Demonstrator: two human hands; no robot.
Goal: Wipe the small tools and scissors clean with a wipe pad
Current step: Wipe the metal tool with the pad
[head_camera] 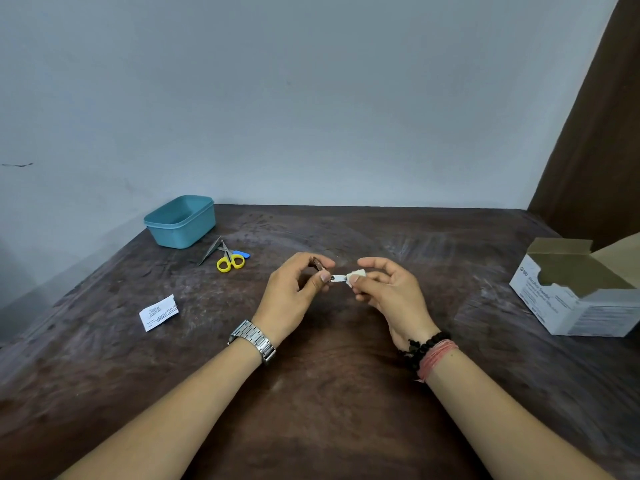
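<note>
Presently both hands work above the tabletop (346, 375). Left hand (294, 296) pinches a small tool (327, 271): brown handle, short silvery metal tip. Right hand (391, 289) pinches a folded white wipe pad (356, 274) around that tip. Yellow-handled scissors (230, 259) lie near the teal tub (180, 221).

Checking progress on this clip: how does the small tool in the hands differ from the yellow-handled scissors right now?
The small tool is held above the table, gripped by the left hand, while the yellow-handled scissors lie untouched on the table near the teal box. The right hand pinches the wipe pad against the tool's metal tip; no pad touches the scissors. The tool looks brown and metal; the scissors have bright yellow loops. Both are small, with metal parts.
</note>
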